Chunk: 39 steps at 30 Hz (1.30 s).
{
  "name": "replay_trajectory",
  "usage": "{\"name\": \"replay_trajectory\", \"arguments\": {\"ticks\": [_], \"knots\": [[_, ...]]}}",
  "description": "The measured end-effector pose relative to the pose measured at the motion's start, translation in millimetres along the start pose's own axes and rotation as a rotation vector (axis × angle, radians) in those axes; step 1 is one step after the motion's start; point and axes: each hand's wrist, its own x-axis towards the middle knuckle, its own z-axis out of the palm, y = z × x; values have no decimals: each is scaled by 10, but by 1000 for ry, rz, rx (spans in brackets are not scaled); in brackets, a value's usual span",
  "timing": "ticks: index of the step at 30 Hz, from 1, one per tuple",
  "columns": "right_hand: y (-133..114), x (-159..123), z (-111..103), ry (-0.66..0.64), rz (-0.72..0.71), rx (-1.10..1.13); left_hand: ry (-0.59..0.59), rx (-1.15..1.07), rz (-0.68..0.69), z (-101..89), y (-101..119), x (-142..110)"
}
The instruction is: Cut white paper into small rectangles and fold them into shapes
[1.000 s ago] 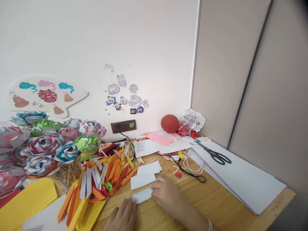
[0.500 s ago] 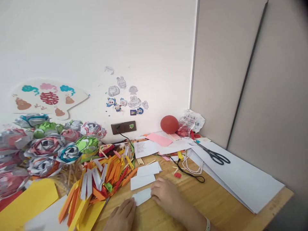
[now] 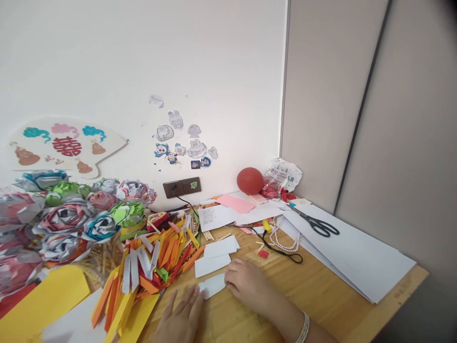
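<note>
A small white piece of paper (image 3: 213,286) lies on the wooden table between my hands. My left hand (image 3: 180,314) rests flat at its left end, fingers spread and fingertips touching the edge. At the other end, my right hand (image 3: 248,287) has its fingers curled and pressed together on the paper; the thumb is partly hidden. Just beyond lie other white paper pieces (image 3: 213,266), overlapping one another. To the left is a heap of folded paper strips (image 3: 167,252) in orange, yellow, white, red and green.
Paper flowers (image 3: 67,216) crowd the left side. Black scissors (image 3: 316,224) lie on large white sheets (image 3: 360,257) at right. A red balloon (image 3: 250,180), a bead string (image 3: 285,243) and a black cord (image 3: 285,256) are towards the back. Yellow paper (image 3: 50,290) lies front left.
My left hand's fingers have spread apart and flattened beside the paper. My right hand stays at the paper's right end. The camera view has shifted slightly.
</note>
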Motion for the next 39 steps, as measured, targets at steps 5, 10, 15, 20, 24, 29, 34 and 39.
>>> {"name": "replay_trajectory", "arguments": {"ticks": [5,10,15,20,24,29,34,39], "knots": [[33,31,37,15,17,33,171,-44,24,-87,-96,167],[-11,55,22,38,113,124,282,-134,15,-113,-98,244],[-46,60,41,81,227,203,296,-200,-67,-64,-76,268],[-27,61,84,92,263,182,334,-171,-76,22,-125,281],[-25,69,85,69,255,179,344,-170,-78,78,-181,286],[-55,86,99,96,306,192,364,-233,-100,81,-150,311],[-88,106,122,120,360,199,322,-333,-182,-28,-77,312],[-111,121,123,137,400,195,260,-376,-250,-104,-52,320]]}}
